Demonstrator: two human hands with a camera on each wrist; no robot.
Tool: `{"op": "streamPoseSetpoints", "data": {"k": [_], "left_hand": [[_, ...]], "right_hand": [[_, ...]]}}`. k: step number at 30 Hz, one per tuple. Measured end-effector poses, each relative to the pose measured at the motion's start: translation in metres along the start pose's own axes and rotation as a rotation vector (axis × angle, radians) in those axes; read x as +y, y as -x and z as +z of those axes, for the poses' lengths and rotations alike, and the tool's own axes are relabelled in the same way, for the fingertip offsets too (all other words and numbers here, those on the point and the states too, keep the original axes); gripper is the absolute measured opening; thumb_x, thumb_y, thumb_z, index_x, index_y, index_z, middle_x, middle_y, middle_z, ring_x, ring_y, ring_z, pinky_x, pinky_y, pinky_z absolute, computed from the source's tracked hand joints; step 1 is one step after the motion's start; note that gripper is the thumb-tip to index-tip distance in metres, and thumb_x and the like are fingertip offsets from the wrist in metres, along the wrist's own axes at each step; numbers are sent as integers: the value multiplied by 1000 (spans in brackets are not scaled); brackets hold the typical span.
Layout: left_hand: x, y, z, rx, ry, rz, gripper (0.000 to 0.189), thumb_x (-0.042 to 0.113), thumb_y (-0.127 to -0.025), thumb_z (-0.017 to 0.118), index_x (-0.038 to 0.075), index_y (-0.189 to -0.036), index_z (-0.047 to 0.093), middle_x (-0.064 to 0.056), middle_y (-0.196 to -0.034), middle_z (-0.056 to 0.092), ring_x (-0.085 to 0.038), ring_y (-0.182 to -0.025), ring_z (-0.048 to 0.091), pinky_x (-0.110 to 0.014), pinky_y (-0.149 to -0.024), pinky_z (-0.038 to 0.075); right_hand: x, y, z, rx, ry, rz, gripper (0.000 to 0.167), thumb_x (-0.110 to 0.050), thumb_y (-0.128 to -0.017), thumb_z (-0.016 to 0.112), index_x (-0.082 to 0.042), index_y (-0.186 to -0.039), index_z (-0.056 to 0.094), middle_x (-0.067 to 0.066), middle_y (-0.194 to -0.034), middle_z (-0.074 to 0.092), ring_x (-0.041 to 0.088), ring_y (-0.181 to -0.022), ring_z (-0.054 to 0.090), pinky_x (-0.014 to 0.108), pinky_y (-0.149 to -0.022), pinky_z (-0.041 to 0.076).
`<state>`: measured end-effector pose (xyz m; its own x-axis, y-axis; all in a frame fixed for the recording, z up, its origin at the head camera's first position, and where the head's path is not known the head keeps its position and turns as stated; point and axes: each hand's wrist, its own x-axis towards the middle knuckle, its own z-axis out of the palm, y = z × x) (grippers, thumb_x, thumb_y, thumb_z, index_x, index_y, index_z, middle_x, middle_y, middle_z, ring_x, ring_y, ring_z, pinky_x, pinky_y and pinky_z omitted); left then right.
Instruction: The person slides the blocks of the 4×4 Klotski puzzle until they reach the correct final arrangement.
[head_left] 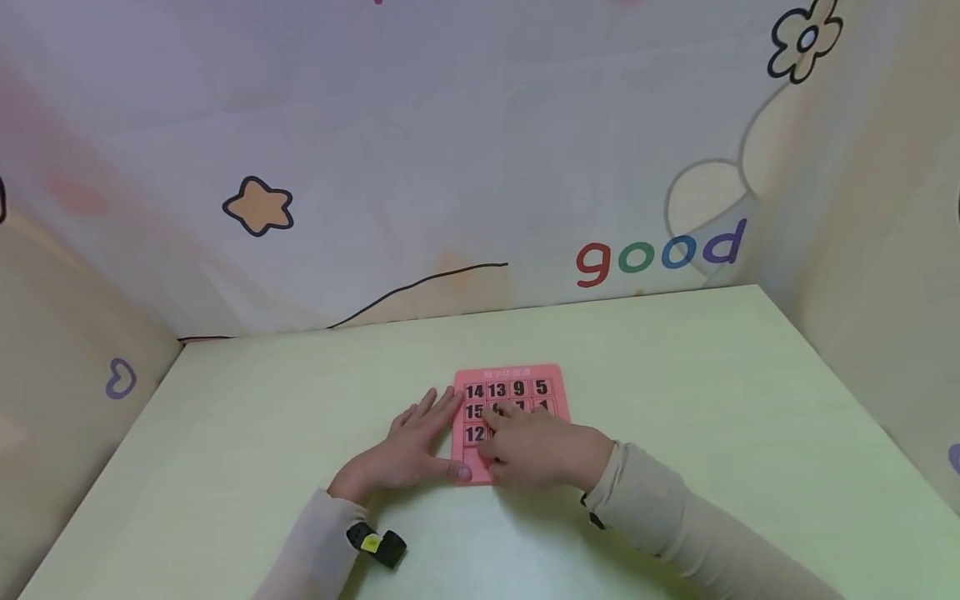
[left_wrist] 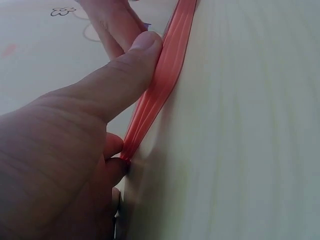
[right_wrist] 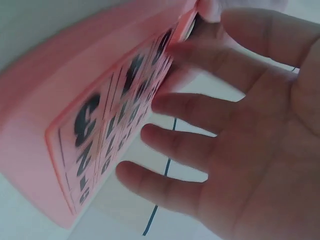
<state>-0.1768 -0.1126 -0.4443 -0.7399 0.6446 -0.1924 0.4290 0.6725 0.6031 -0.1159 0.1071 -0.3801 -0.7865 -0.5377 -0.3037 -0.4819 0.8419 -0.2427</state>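
Note:
A pink number slide puzzle (head_left: 517,372) lies on the table, its top row reading 14, 13, 9, 5. Below the 12 tile (head_left: 475,434), at the lower left, a slot without a tile shows. My left hand (head_left: 408,450) rests along the puzzle's left side with fingers stretched out, its thumb at the lower left corner; the left wrist view shows that thumb (left_wrist: 145,47) against the pink rim. Over the tiles, my right hand (head_left: 543,450) reaches with its fingertips near the slot, covering several numbers. Its fingers (right_wrist: 185,145) are extended and spread in the right wrist view.
The pale green table (head_left: 300,400) extends around the puzzle. Behind it hangs a printed cloth (head_left: 450,167) with a star and the word good, and similar cloth closes both sides. A black strap (head_left: 386,547) sits on the left wrist.

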Motion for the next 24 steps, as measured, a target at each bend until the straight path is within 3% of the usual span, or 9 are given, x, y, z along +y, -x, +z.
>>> {"op": "streamPoseSetpoints", "data": {"k": [4, 9, 19, 24], "left_hand": [[1, -1, 0, 9, -1, 29, 108, 60, -84, 73, 20, -164, 12, 0, -169, 6, -25, -153, -9, -51, -121, -3], [3, -1, -1, 5, 11, 19, 109, 60, -84, 74, 20, -164, 11, 0, -169, 5, -24, -153, -10, -51, -121, -4], [7, 3, -2, -3, 36, 36, 110, 56, -84, 76, 19, -164, 11, -2, -169, 3, -25, -153, -11, -52, -120, -6], [7, 4, -2, -1, 36, 31, 110, 55, -83, 77, 18, -164, 11, -2, -169, 4, -26, -153, -11, -53, -120, -6]], "right_hand": [[-4, 6, 0, -35, 22, -38, 40, -32, -103, 57, -21, -140, 64, 5, -159, 39, 36, -148, 28, 61, -112, 31], [-15, 17, -4, -102, 7, -92, 39, -30, -104, 52, -18, -140, 64, -2, -155, 45, 33, -147, 32, 63, -112, 30], [-25, 25, -9, -148, -30, -44, 35, -30, -102, 56, -14, -128, 72, -6, -149, 52, 29, -145, 37, 55, -114, 32], [-25, 25, -8, -148, 3, -71, 35, -30, -103, 56, -14, -130, 71, -6, -149, 51, 29, -145, 36, 55, -114, 32]]}}
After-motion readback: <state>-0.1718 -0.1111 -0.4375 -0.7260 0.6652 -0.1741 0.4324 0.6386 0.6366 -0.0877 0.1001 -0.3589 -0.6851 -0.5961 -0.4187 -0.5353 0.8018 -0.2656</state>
